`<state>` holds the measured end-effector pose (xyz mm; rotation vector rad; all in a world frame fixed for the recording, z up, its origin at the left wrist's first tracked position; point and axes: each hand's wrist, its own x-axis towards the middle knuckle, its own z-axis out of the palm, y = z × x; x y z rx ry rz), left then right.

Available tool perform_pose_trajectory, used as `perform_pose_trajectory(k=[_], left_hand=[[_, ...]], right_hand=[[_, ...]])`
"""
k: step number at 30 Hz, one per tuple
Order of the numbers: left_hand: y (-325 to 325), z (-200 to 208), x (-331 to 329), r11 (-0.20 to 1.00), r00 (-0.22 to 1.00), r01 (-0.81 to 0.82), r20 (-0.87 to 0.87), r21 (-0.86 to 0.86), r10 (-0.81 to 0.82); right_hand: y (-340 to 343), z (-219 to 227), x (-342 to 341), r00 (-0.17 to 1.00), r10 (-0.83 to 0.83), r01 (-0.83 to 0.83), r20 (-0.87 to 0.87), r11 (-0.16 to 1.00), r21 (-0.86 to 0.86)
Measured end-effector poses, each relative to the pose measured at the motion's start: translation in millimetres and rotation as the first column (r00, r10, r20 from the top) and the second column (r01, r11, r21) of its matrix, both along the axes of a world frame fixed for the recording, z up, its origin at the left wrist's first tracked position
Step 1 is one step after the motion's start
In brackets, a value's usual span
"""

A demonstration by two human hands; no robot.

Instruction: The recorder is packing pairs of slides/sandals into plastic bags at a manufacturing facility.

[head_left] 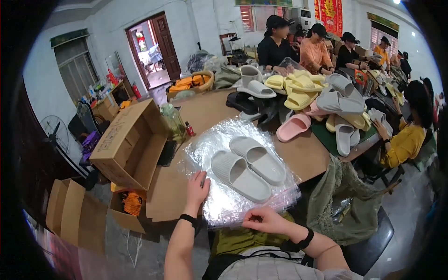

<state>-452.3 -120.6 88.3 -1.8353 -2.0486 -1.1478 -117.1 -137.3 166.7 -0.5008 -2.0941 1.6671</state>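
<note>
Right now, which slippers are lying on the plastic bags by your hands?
The grey pair, side by side on the clear bags, just beyond the left hand. All other slippers sit in the heap farther up the table.

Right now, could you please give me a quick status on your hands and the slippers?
Left hand flat on plastic bag stack. Right hand pinching its near edge. Grey slipper pair on top, untouched. Nothing in the way.

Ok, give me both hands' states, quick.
Left hand: open, flat on the stack of clear plastic bags.
Right hand: fingers pinching the stack's near edge.
</note>
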Motion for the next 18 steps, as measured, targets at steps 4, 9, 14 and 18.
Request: perform_pose_trajectory(k=[4, 9, 14, 18], left_hand=[[-1.5, -1.1, 3.6, 0.999, 0.998, -0.017, 0.055, -0.032, 0.019], [-4.4, -4.6, 1.9, 1.0, 0.998, -0.005, 0.059, -0.025, 0.007], [7.7, -7.2, 3.4, 0.996, 0.998, 0.003, 0.066, -0.094, 0.003], [2.7, 5.7, 2.5, 0.99, 0.964, 0.028, 0.266, -0.141, 0.01]], right_hand=[[-14.9, -7.9, 9.5, 0.999, -0.029, 0.027, -0.042, 0.999, -0.042], [-12.1, -3.5, 33.3, 0.988, -0.081, 0.102, 0.132, 0.982, -0.16], [45.7, 13.2, 53.9, 0.936, -0.347, 0.344, -0.054, 0.937, -0.065], [86.1, 41.0, 53.2, 0.9, -0.409, 0.421, -0.151, 0.906, 0.054]])
